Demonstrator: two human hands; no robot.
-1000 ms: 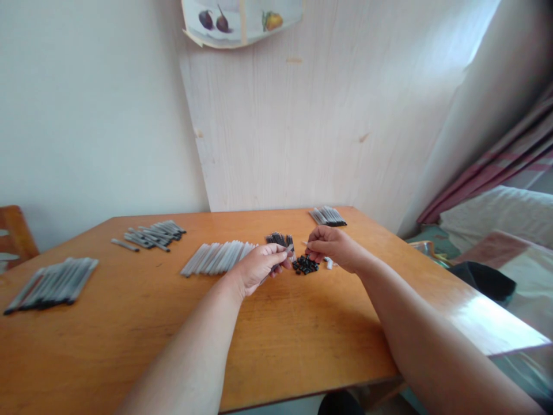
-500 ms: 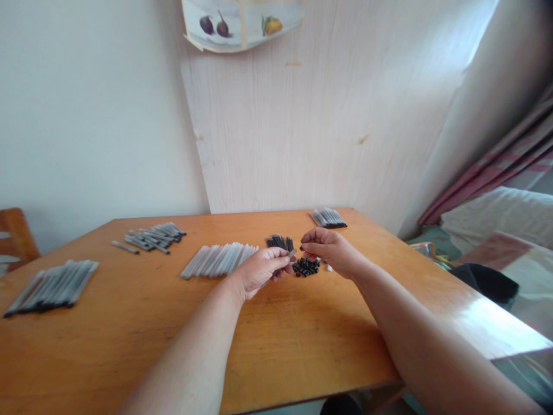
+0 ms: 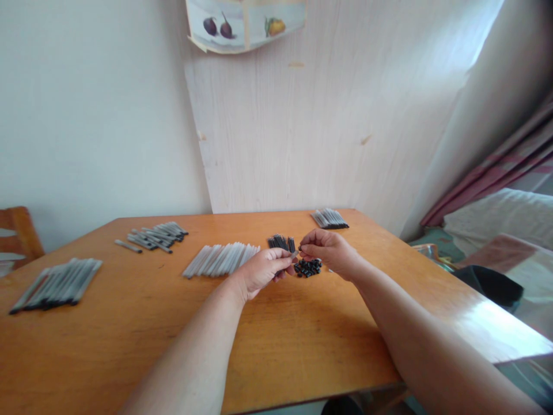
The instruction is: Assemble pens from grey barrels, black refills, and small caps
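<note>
My left hand (image 3: 261,268) is closed around a thin grey pen tube whose tip pokes out toward the right. My right hand (image 3: 329,249) pinches something small at that tip, too small to name; the two hands meet above the orange wooden table (image 3: 302,334). Just below my fingers lies a heap of small black caps (image 3: 307,267). Behind my hands sits a short bunch of dark pen parts (image 3: 280,241). A row of clear tubes (image 3: 220,258) lies to the left of my left hand.
Grey pens lie in a pile at the back left (image 3: 155,235), another bundle at the far left edge (image 3: 56,282), and a small bundle at the back right (image 3: 329,218). A wooden chair (image 3: 15,233) stands left. Bedding (image 3: 496,230) lies right of the table.
My right hand has moved left from above the black caps to meet the tube tip in my left hand. The camera has tilted slightly.
</note>
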